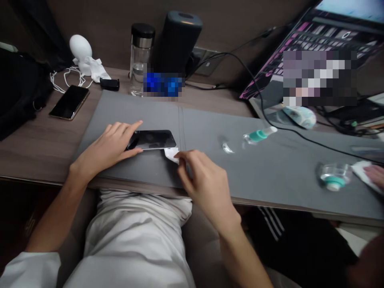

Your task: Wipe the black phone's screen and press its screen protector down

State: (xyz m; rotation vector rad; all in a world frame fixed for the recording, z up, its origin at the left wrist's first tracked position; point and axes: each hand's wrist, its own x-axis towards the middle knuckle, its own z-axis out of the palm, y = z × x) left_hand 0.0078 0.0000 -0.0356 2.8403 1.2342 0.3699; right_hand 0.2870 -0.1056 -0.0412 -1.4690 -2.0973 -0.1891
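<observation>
A black-screened smartphone (154,140) lies face up on the grey desk mat (144,168). My left hand (111,142) grips its left end, with the thumb along the near edge and the index finger stretched past the far edge. Between the fingertips of my right hand (205,178) is a small white tissue (171,153), which touches the phone's near edge close to its right corner. To the right, a small clear bottle with a teal collar (258,135) lies on its side, beside a blurred clear cap (227,148).
Another person's hand (376,174) rests on a white cloth (364,170) at far right, near a clear, teal-necked bottle (334,178). Behind the mat stand a glass water bottle (138,76) and a dark cylinder (180,40). A second phone (70,102) lies left; a laptop (339,40) and mouse (303,117) sit right.
</observation>
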